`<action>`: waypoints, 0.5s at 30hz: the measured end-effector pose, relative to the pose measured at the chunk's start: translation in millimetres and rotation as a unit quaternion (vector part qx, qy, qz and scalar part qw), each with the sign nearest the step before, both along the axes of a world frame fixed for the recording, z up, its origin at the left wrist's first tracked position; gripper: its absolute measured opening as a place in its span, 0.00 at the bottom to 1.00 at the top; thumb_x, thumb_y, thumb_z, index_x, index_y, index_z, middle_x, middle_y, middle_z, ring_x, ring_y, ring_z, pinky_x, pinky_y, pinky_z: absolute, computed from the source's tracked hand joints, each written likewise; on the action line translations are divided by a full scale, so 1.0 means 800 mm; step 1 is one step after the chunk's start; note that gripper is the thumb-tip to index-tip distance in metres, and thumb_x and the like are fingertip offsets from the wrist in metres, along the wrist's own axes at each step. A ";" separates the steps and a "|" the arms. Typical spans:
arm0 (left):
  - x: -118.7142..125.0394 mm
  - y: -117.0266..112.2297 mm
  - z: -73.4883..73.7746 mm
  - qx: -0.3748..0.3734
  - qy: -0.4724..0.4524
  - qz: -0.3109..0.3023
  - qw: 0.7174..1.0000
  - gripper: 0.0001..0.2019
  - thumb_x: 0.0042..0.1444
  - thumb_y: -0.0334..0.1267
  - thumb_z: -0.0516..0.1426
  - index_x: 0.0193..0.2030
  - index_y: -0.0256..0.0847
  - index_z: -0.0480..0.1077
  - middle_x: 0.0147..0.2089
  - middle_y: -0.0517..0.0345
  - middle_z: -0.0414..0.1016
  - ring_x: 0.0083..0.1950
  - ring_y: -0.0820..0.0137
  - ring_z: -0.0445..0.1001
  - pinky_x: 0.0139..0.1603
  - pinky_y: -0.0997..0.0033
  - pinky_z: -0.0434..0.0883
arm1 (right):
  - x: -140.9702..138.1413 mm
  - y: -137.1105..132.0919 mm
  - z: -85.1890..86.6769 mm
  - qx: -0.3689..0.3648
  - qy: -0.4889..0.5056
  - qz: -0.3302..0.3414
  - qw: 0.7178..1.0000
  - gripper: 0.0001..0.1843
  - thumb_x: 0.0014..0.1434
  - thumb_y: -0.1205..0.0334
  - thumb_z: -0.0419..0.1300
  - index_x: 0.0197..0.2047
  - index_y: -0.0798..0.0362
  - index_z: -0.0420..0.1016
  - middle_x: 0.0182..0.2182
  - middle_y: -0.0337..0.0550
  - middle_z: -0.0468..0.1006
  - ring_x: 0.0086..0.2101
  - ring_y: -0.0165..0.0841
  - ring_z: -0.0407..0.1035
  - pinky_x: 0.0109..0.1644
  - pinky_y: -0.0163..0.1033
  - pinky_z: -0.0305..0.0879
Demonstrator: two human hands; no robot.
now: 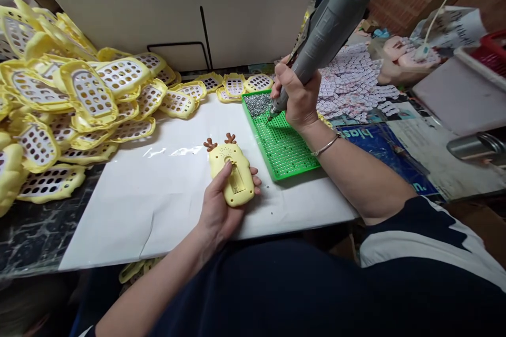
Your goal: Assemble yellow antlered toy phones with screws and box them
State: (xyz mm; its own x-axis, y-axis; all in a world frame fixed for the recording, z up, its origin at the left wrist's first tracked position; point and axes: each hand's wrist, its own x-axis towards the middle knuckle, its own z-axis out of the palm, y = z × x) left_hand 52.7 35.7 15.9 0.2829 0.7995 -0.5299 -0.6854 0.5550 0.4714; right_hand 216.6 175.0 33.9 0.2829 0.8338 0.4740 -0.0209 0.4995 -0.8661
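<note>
- Yellow casing [242,168] is showing a smooth back with wavy sides; two brown antlers [231,138] are rising from its top edge.
- Small perforations are clustering near the top, round holes are sitting near the corners, and a long recess is running down the middle.
- Front of the casing is facing away, so hidden. Left thumb is covering part of the back; marking inside the recess is appearing too small to read.
- Grey electric screwdriver [330,29] is running out of frame at the top; cannot tell whether its bit is touching anything in the green tray [294,155], where screws [255,103] are lying at the far end.
- Left hand [221,205] is holding the casing above the white board [158,189]: thumb lying across the back, fingers curling under, tips showing past the right edge.
- Right hand [298,89] is gripping the screwdriver, fingers closing around its barrel, well apart from the casing.
</note>
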 end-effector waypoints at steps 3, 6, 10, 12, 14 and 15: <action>-0.001 -0.001 -0.001 0.008 -0.006 0.000 1.000 0.09 0.56 0.39 0.54 0.40 0.36 0.68 0.30 0.48 0.75 0.28 0.65 0.75 0.27 0.69 0.72 | 0.002 0.001 -0.004 -0.001 -0.016 0.000 1.000 0.29 0.35 0.32 0.65 0.29 0.44 0.64 0.16 0.26 0.62 0.18 0.24 0.57 0.22 0.39 0.55; -0.001 -0.001 0.000 0.011 -0.009 0.001 1.000 0.10 0.56 0.39 0.55 0.42 0.36 0.68 0.30 0.48 0.75 0.28 0.65 0.75 0.27 0.70 0.72 | 0.003 0.004 -0.005 -0.006 -0.005 -0.010 1.000 0.26 0.34 0.35 0.67 0.29 0.43 0.65 0.16 0.26 0.62 0.17 0.25 0.57 0.22 0.40 0.54; 0.000 0.000 0.002 0.005 -0.002 0.008 1.000 0.10 0.55 0.39 0.55 0.42 0.36 0.68 0.29 0.49 0.75 0.27 0.65 0.75 0.27 0.70 0.73 | -0.005 -0.009 0.017 0.014 0.037 -0.012 0.999 0.21 0.38 0.44 0.69 0.30 0.45 0.67 0.17 0.27 0.62 0.15 0.26 0.57 0.21 0.38 0.54; 0.000 0.001 0.002 0.000 0.004 0.013 1.000 0.10 0.55 0.39 0.56 0.41 0.36 0.68 0.29 0.50 0.75 0.27 0.66 0.75 0.27 0.70 0.73 | -0.015 -0.032 0.037 0.044 0.059 0.003 0.997 0.18 0.40 0.48 0.68 0.29 0.46 0.66 0.17 0.28 0.62 0.15 0.25 0.56 0.20 0.37 0.53; -0.001 0.002 0.001 -0.003 0.005 0.018 1.000 0.10 0.55 0.40 0.55 0.40 0.35 0.68 0.29 0.50 0.75 0.27 0.67 0.75 0.27 0.70 0.73 | -0.027 -0.066 0.058 0.054 0.059 0.039 0.996 0.17 0.42 0.50 0.68 0.29 0.46 0.66 0.16 0.27 0.59 0.15 0.25 0.55 0.19 0.36 0.53; -0.001 0.002 0.000 -0.003 0.004 0.020 1.000 0.10 0.56 0.40 0.55 0.39 0.35 0.69 0.29 0.50 0.75 0.26 0.67 0.75 0.27 0.70 0.73 | -0.033 -0.085 0.068 0.049 0.065 0.058 0.995 0.16 0.43 0.51 0.67 0.30 0.47 0.66 0.16 0.28 0.60 0.15 0.25 0.55 0.19 0.36 0.52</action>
